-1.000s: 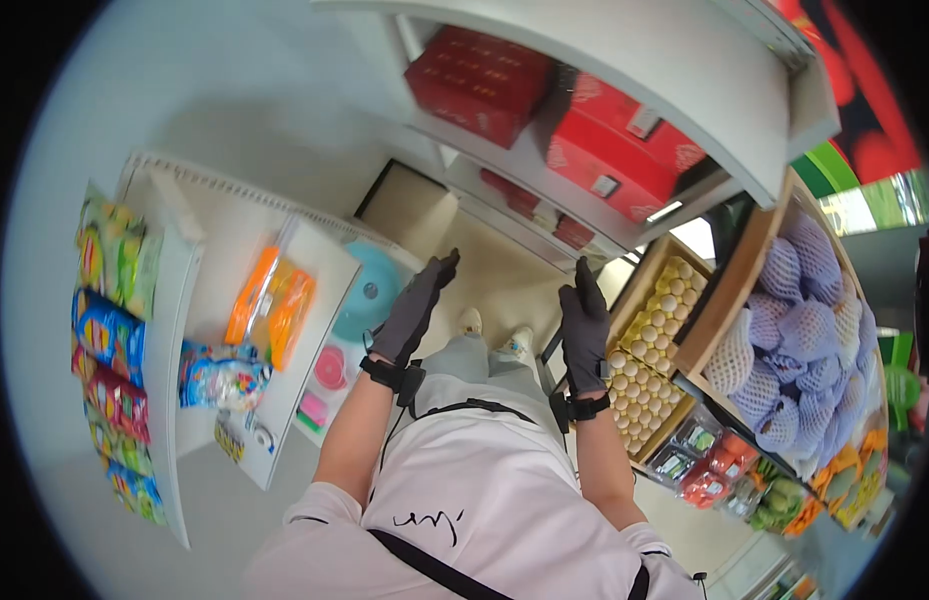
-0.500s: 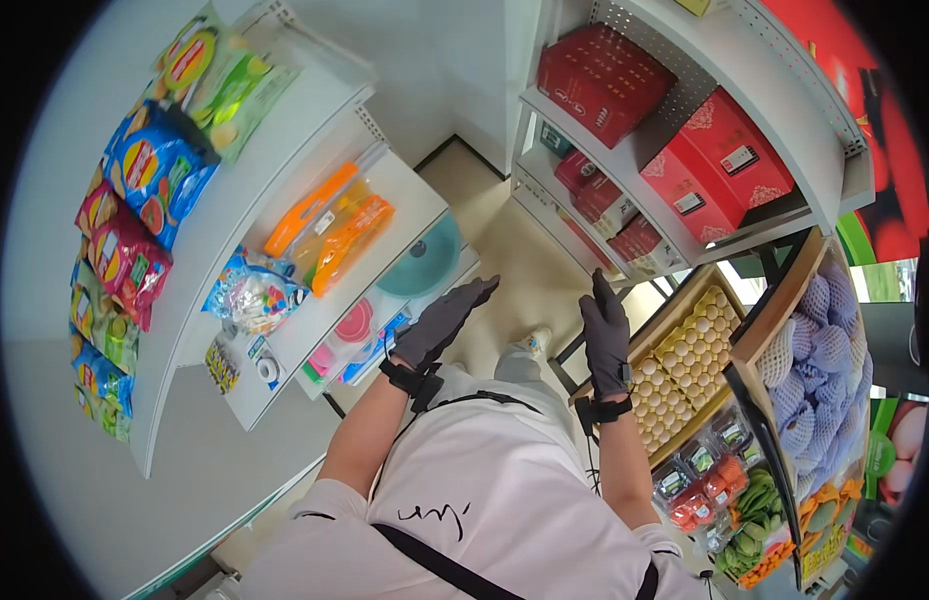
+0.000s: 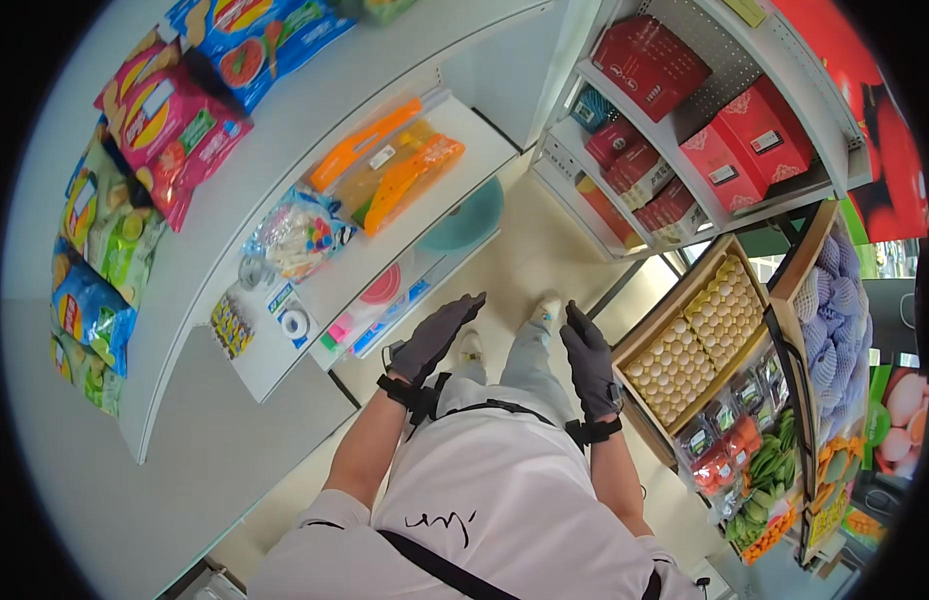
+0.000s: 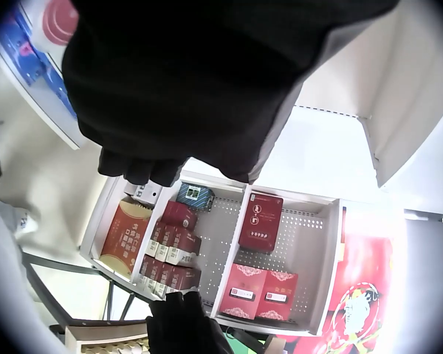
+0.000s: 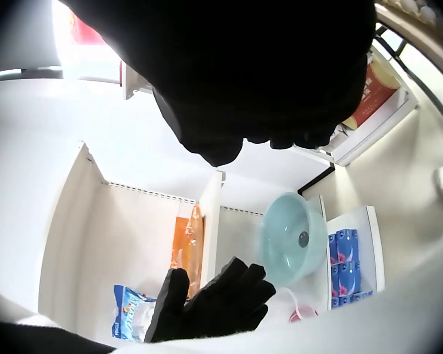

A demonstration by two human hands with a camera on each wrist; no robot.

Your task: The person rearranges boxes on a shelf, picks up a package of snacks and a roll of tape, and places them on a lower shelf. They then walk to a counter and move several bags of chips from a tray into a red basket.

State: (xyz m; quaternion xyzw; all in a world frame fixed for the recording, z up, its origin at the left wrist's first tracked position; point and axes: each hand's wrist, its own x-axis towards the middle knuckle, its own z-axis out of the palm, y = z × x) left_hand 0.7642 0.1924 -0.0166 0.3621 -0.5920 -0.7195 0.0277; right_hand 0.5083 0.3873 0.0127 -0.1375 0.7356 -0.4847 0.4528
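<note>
**Both hands free as the shop swings past**

Your left hand shows just left of the middle in the head view, a bit low. Your right hand shows to the right of it, a touch lower. Both are gloved, and both hold nothing. The fingers reach out straight, and there is a wide gap between the two hands. In the right wrist view, the thumb of your left hand stands apart from its fingers.

The eggs sit right of the middle, near your right hand but not touching it. The blue basin sits above the middle, apart from your left hand.

The view has just shifted. Next to half a second ago, the basin shows higher and further right. The chip bags look bigger in the upper left. The red boxes sit further to the upper right. Two shoes now show, one ahead of the other, where only one showed. Your hands are a bit lower but keep their flat shape.

This likely means you are walking or turning, and your hands are not working on any thing.
</note>
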